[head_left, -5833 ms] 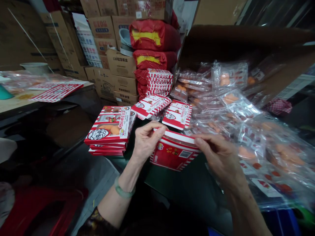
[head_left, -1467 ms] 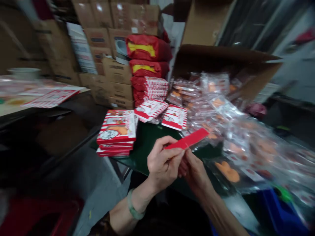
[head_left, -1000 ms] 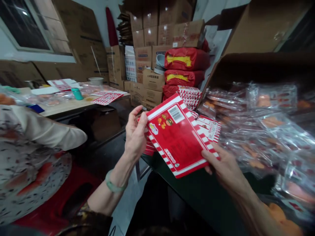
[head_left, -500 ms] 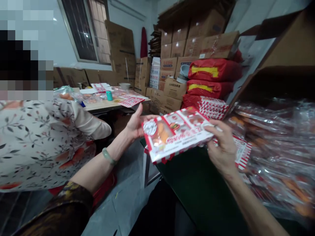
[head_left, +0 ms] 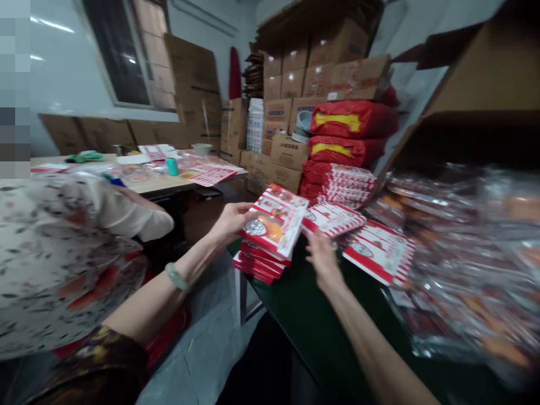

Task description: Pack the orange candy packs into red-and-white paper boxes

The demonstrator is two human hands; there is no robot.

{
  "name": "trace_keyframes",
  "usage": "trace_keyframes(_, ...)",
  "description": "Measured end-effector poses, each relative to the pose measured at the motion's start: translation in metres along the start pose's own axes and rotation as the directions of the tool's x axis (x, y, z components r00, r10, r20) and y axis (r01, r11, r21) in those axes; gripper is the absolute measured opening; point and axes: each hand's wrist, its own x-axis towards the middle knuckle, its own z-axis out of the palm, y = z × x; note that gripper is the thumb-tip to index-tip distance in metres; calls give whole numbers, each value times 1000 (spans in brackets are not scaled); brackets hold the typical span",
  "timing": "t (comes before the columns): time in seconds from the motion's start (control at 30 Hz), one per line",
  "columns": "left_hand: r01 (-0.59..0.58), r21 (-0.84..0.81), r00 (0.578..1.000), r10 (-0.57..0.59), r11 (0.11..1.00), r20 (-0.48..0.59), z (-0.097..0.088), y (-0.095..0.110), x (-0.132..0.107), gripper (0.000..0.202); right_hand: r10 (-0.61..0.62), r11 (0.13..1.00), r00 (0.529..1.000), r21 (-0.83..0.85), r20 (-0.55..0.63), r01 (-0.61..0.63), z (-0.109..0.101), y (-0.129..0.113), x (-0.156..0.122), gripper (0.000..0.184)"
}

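Observation:
My left hand (head_left: 231, 224) has its fingers closed on the left edge of a flat red-and-white box (head_left: 280, 211). Through its clear window an orange item shows. The box lies over a stack of similar boxes (head_left: 259, 264) on the dark green tabletop (head_left: 312, 315). My right hand (head_left: 324, 260), somewhat blurred, hovers over the tabletop to the right of the stack, with fingers apart and nothing in them. Just beyond it lies another striped box (head_left: 335, 216), and a further box (head_left: 379, 250) is to its right.
On the right is a heap of clear plastic packs (head_left: 472, 281) with orange contents. Striped boxes (head_left: 350, 177) and red bags (head_left: 352, 121) are piled behind. At left a person in a floral top (head_left: 63, 253) sits at a wooden table (head_left: 169, 183). Cardboard cartons (head_left: 289, 154) fill the back.
The box has moved left and down from between both hands to the stack. My right hand has let go of it and drawn left. The view has shifted slightly right.

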Motion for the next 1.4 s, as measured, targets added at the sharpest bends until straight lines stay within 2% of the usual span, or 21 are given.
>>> trace_keyframes(0.07, 30, 158, 1000, -29, 987, -9, 1, -15, 11, 28, 52, 999, 996, -18, 69, -51, 19, 2, -13, 48)
trace_keyframes(0.17, 58, 225, 997, -67, 973, 32, -2, -23, 23, 32, 77, 996, 992, -52, 98, -72, 30, 3, -19, 47)
trace_keyframes(0.2, 31, 260, 999, -37, 965, 16, -3, -21, 23, 34, 81, 994, 992, -74, 95, -74, 26, 4, -18, 47)
trace_keyframes(0.27, -130, 384, 981, 175, 914, -84, -2, -12, 11, 36, 101, 984, 993, -154, 64, -91, 9, 11, -16, 45)
trace_keyframes(0.3, -249, 468, 931, 343, 848, -125, 2, -9, 0, 36, 118, 971, 993, -214, 33, -108, -3, 16, -15, 44)
trace_keyframes(0.33, -370, 539, 844, 516, 757, -146, 9, -7, -15, 35, 134, 950, 991, -284, -6, -130, -18, 23, -13, 42)
trace_keyframes(0.37, -490, 550, 778, 624, 677, -76, 19, -9, -32, 34, 146, 919, 988, -362, -50, -154, -33, 30, -11, 39)
trace_keyframes(0.47, -743, 350, 659, 716, 571, 229, 64, -33, -79, 15, 125, 769, 979, -608, -160, -197, -82, 52, -1, 40)
trace_keyframes(0.5, -754, 263, 656, 670, 601, 347, 82, -45, -89, 13, 106, 704, 979, -682, -174, -197, -99, 58, 2, 46)
trace_keyframes(0.6, -560, 190, 766, 417, 806, 490, 134, -77, -95, 12, 99, 511, 988, -845, -123, -156, -142, 76, 13, 63)
trace_keyframes(0.67, -450, 213, 808, 294, 867, 511, 158, -89, -84, 13, 136, 410, 990, -907, -44, -96, -162, 85, 19, 57)
trace_keyframes(0.77, -335, 165, 849, 221, 928, 481, 176, -95, -66, 14, 166, 298, 984, -955, 59, 7, -176, 93, 29, 42)
trace_keyframes(0.87, -48, -13, 900, 49, 999, 432, 187, -99, -54, 17, 159, 209, 982, -976, 102, 67, -179, 87, 39, 32)
trace_keyframes(0.93, 120, -97, 900, -67, 988, 431, 198, -105, -46, 28, 131, 157, 987, -985, 97, 76, -182, 72, 46, 25)
trace_keyframes(1.03, 271, -145, 852, -167, 951, 497, 216, -105, -31, 47, 27, 89, 998, -994, 64, 62, -190, 41, 43, 25)
trace_keyframes(1.07, 360, -178, 808, -211, 916, 550, 222, -103, -25, 55, -6, 74, 998, -995, 60, 60, -192, 32, 36, 28)
trace_keyframes(1.17, 655, -293, 604, -249, 697, 757, 230, -91, -14, 73, -148, 43, 976, -985, 159, 167, -187, 18, -10, 33)
trace_keyframes(1.23, 739, -327, 522, -194, 588, 831, 228, -87, -15, 61, -349, 13, 882, -940, 315, 341, -177, 17, -56, 33)
trace_keyframes(1.27, 738, -328, 515, -178, 589, 838, 226, -87, -18, 49, -442, 10, 814, -905, 377, 425, -173, 17, -80, 31)
trace_keyframes(1.33, 720, -323, 519, -168, 614, 838, 218, -94, -29, 34, -519, 110, 725, -806, 452, 581, -170, 12, -121, 26)
trace_keyframes(1.4, 722, -322, 501, -141, 612, 854, 209, -105, -43, 36, -547, 333, 738, -706, 395, 625, -179, 0, -147, 32)
